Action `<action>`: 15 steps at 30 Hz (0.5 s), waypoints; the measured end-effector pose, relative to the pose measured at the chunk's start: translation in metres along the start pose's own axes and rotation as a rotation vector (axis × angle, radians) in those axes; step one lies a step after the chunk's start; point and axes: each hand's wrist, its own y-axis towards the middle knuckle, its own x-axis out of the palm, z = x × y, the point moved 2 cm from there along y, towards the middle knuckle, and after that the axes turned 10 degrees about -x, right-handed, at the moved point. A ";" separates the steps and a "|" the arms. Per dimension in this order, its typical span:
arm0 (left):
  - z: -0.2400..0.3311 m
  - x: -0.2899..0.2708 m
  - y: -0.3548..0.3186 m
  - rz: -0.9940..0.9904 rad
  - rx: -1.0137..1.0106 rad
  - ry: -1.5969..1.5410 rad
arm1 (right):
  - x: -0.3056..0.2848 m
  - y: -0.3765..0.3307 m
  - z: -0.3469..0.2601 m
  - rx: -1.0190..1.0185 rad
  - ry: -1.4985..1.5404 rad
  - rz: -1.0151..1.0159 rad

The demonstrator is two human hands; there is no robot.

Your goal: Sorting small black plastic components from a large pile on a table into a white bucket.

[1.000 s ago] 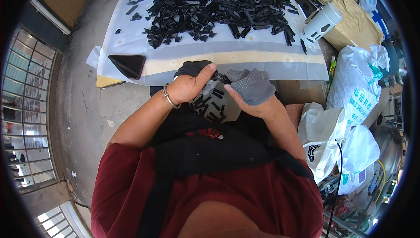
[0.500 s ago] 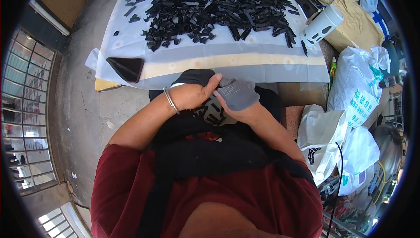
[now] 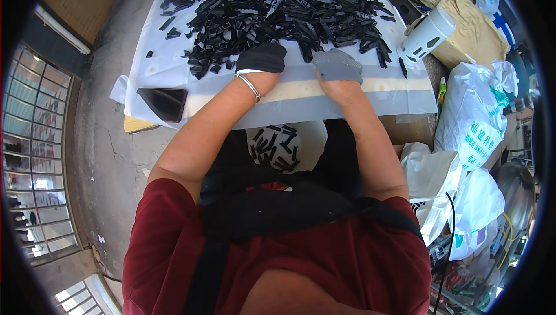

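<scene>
We're on one view: head cam, left unit of a side-by-side fisheye pair, worn by the person. It looks steeply down and slightly forward, so our left is the wearer's left. Nearest to the lens is the maroon shirt (image 3: 324, 268), filling the bottom. Left hand (image 3: 260, 63) and right hand (image 3: 337, 67) sit farther out, above mid-frame. Cloth-covered table (image 3: 397, 86): near edge crosses above centre, far edge cropped by the top. Past its left edge we get concrete floor (image 3: 116, 170) and a window grille (image 3: 36, 176); past its right edge, a white sack (image 3: 468, 112). Straight lines bow toward the rim; corners go black.
</scene>
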 end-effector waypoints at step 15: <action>-0.008 0.001 -0.023 0.143 0.012 -0.265 | -0.013 0.084 0.031 -0.027 0.008 0.426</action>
